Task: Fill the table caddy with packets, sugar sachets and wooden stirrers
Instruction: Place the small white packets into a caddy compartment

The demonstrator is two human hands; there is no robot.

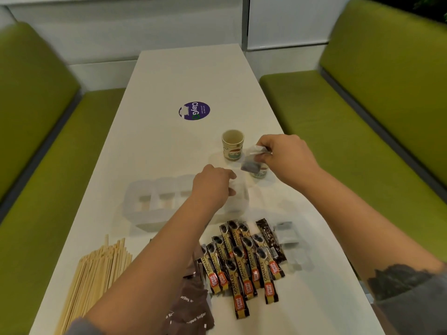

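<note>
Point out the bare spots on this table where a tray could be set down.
Bare: the far end of the table beyond the purple sticker, and the left strip between sticker and white caddy. Crowded: the near half, with wooden stirrers, coffee sachets, brown sugar sachets, and two paper cups by the right hand.

I sit at a long white bench (169, 76) between two green padded booth seats (36, 131) (377, 97), white wall panels (121, 25) beyond its far end.

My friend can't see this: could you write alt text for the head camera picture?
A person's right hand pinches a clear packet above a white table, while the left hand grips a translucent caddy.
</note>
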